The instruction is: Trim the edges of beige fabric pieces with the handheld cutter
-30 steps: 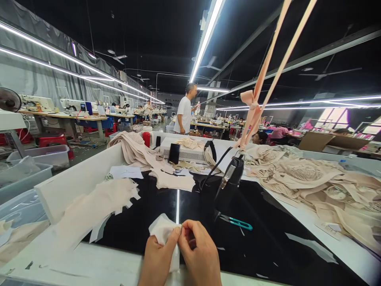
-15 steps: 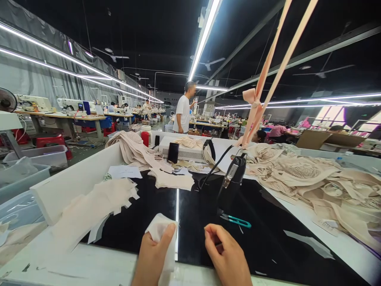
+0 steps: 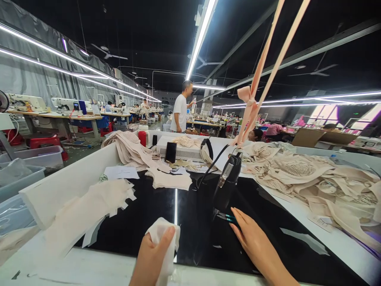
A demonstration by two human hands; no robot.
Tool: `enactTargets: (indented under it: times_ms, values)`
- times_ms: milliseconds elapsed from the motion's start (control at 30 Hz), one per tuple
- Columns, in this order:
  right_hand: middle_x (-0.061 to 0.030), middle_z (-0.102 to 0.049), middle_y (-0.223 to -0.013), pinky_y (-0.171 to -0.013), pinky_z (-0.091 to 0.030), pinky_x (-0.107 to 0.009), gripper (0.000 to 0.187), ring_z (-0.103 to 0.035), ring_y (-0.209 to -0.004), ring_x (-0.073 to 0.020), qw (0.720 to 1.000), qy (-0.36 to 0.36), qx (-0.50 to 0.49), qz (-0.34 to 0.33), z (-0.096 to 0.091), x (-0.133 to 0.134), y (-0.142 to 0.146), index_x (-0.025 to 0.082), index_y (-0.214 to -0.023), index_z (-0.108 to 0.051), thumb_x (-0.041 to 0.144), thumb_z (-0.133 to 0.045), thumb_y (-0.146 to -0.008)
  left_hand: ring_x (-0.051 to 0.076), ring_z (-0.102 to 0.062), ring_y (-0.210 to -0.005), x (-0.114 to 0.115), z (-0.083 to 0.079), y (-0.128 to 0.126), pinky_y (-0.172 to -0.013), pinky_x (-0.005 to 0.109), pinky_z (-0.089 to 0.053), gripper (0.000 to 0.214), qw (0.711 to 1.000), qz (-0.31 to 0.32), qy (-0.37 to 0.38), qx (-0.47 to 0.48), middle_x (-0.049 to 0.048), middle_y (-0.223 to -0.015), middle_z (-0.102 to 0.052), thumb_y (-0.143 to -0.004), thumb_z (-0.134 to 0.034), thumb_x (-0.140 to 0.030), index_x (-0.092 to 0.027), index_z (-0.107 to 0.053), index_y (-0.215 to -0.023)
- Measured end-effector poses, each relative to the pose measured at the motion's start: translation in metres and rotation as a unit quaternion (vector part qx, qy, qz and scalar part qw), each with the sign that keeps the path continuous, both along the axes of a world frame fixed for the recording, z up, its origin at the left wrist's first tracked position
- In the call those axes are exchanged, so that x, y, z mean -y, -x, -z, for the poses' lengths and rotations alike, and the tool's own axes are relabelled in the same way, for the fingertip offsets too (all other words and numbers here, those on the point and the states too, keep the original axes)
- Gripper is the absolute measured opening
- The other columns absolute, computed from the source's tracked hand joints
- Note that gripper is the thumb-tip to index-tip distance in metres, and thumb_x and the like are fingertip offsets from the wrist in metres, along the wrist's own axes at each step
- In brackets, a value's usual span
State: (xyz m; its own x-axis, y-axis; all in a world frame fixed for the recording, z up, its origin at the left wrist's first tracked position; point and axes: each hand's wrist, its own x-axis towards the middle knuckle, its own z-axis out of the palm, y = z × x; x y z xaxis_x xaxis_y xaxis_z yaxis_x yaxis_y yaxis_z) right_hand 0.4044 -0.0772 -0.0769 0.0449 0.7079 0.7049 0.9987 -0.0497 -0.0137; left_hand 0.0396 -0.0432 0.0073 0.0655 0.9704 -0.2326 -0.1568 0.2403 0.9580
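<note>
My left hand (image 3: 151,254) is closed on a folded white cloth piece (image 3: 160,228), thumb pressed on top, over the near edge of the glossy black work surface (image 3: 125,230). My right hand (image 3: 256,238) reaches over the teal thread snips (image 3: 226,217), its fingers stretched out and the thumb apart. The snips' blades point left and their handle is mostly hidden behind the hand. Just beyond them, a black device with a metal plate (image 3: 228,178) hangs from knotted peach bands (image 3: 249,107).
Cream cut pieces (image 3: 89,206) lie at the left and a smaller stack (image 3: 169,179) at the back. Beige fabric (image 3: 297,171) is heaped on the right. A white vented box (image 3: 184,150) stands behind a phone (image 3: 170,152). A person (image 3: 180,109) stands farther off.
My right hand has moved right and forward to the snips, its fingers going from curled to stretched. The left hand still holds the cloth. The view has shifted slightly.
</note>
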Motion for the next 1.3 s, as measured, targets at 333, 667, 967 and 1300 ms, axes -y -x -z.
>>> enactTargets:
  times_ms: [333,667,967,1300]
  values:
    - [-0.0134,-0.083,-0.105,-0.075,-0.066,-0.046,0.045,-0.08,-0.082,-0.0311,0.998,0.05,-0.018,-0.015,-0.008,-0.004,0.002,0.023,-0.125,-0.081,0.035,-0.038,-0.118,0.022,-0.065,-0.073,-0.002,0.003,-0.001,-0.066,0.028,-0.052,0.058,1.0,0.016,0.006,0.006,0.0058,-0.073,-0.072,-0.068,-0.103,-0.071,-0.017,-0.083,-0.08]
    - [-0.0046,-0.071,-0.089,-0.07,-0.062,-0.036,0.023,-0.076,-0.077,-0.0247,0.987,0.079,-0.141,-0.013,-0.032,0.019,0.026,0.029,-0.097,-0.061,0.03,-0.044,-0.112,0.027,-0.073,-0.079,-0.009,0.011,0.004,-0.07,0.03,-0.055,0.068,0.999,0.041,0.021,0.005,0.0092,-0.079,-0.078,-0.071,-0.1,-0.078,-0.014,-0.087,-0.093]
    - [0.0073,-0.057,-0.066,-0.054,-0.046,-0.029,0.021,-0.056,-0.052,-0.0191,0.954,0.097,-0.283,0.025,-0.061,0.061,0.081,0.031,-0.103,-0.056,0.046,-0.045,-0.114,0.021,-0.066,-0.075,-0.007,0.006,0.001,-0.068,0.027,-0.051,0.065,0.998,0.046,0.022,0.041,0.0064,-0.08,-0.076,-0.072,-0.102,-0.074,-0.014,-0.086,-0.092]
    - [-0.0012,-0.076,-0.077,-0.072,-0.061,-0.025,0.053,-0.065,-0.063,-0.0188,0.917,0.039,-0.376,-0.126,-0.096,0.058,0.17,0.031,-0.092,-0.083,0.078,-0.062,-0.106,0.015,-0.056,-0.071,-0.001,-0.012,-0.006,-0.064,0.025,-0.047,0.076,0.994,0.069,0.049,0.066,0.0018,-0.077,-0.067,-0.053,-0.108,-0.076,-0.015,-0.076,-0.086]
